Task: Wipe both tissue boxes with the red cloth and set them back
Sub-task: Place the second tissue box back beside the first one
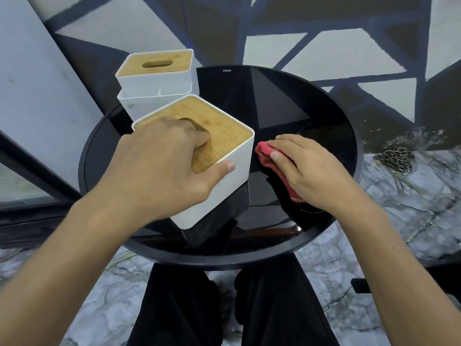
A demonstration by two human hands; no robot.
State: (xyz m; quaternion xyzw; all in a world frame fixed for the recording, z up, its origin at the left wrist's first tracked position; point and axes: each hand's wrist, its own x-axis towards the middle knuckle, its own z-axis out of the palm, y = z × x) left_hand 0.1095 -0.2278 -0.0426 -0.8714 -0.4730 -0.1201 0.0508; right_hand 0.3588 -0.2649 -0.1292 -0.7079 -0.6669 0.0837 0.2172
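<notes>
Two white tissue boxes with bamboo lids stand on a round black glass table [287, 101]. The near box [224, 181] sits at the table's left front, turned corner-on to me. My left hand [164, 166] grips it from above, fingers dipping into the lid slot and the thumb on the lid's front edge. The far box [159, 78] stands behind it at the table's back left edge, untouched. My right hand [306, 168] presses a crumpled red cloth [268, 156] flat on the glass just right of the near box, a small gap between cloth and box.
A wall with grey and dark triangles rises behind the table. Marble floor surrounds it, with a coiled metal chain [396, 159] on the floor to the right. A dark-framed panel stands at the left. My legs in black trousers are under the table's front edge.
</notes>
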